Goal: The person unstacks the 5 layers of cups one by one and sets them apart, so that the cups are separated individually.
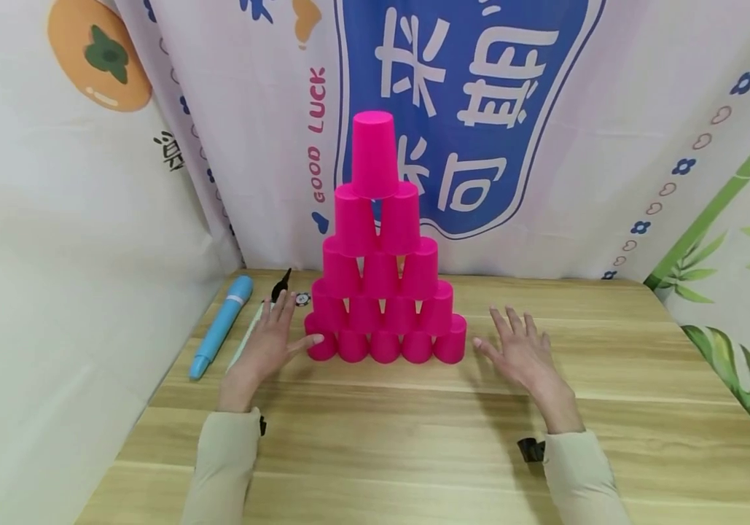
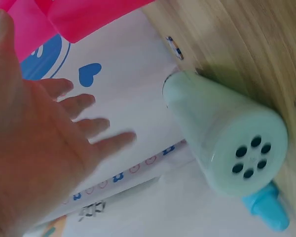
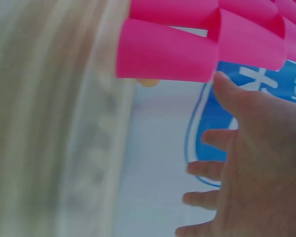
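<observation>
A pyramid of upside-down bright pink cups [image 1: 385,346] stands on the wooden table in several tiers, with a single cup [image 1: 375,157] at the peak. To its left, my left hand [image 1: 268,348] has its fingers spread and holds nothing; the thumb overlaps the lowest left cup [image 1: 319,350] in the head view. My right hand [image 1: 524,354] is just off the pyramid's right side, fingers also spread and nothing held. In the right wrist view its thumb tip appears right by the edge of a pink cup [image 3: 167,52].
Left of the pyramid lie a light blue tube [image 1: 222,328] and a pale green tube [image 2: 227,133] with holes in its end, partly behind my left hand. A black pointed item [image 1: 280,285] and a small round chip [image 1: 302,299] lie farther back. A printed curtain [image 1: 270,146] hangs behind.
</observation>
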Demonstrator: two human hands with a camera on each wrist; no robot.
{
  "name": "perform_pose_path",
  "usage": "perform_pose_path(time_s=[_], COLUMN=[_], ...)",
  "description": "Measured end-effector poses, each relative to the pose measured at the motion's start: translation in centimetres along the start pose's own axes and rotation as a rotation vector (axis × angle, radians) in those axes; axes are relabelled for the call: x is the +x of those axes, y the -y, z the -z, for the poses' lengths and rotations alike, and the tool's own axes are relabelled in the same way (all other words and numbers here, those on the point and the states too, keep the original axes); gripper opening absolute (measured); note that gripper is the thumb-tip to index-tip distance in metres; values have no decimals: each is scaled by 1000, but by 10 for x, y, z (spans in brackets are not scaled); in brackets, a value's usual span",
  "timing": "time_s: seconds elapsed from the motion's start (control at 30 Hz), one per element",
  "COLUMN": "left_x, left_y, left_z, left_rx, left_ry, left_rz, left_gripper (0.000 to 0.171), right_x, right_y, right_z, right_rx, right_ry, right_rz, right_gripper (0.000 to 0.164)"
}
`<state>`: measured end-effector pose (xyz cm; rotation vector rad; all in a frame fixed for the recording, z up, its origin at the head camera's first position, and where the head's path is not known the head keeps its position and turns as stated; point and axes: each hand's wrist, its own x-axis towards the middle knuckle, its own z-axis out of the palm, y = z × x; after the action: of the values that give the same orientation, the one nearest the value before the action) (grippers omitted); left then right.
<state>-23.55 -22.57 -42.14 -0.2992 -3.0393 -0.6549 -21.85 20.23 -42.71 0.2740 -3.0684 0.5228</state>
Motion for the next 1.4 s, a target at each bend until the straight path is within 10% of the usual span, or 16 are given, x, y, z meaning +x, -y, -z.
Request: perform_pose_path(time_s=[0.17,0.37,0.57,0.83,1.4], left_x=[7,9,14,12,11], left_y=[-3,-3,-3,-2,-6], left_z=[-6,-10,-16,-22,-19], left_rx=[-305,-402,-437,-447,-431], left_ry=[11,33,-20,8,20], left_rz=[-101,8,63,109,70], left_gripper=[97,96,83,73,65], right_x=[-16,3,44,79,90], right_y=[24,94,170,210,218], right_z=[43,139,206,210,201], right_rx=[15,408,601,591,663], right_ry=[-125,-458,-419,-175,-208], right_rz=[51,325,457,378,363], right_gripper=[72,62,71,90,83])
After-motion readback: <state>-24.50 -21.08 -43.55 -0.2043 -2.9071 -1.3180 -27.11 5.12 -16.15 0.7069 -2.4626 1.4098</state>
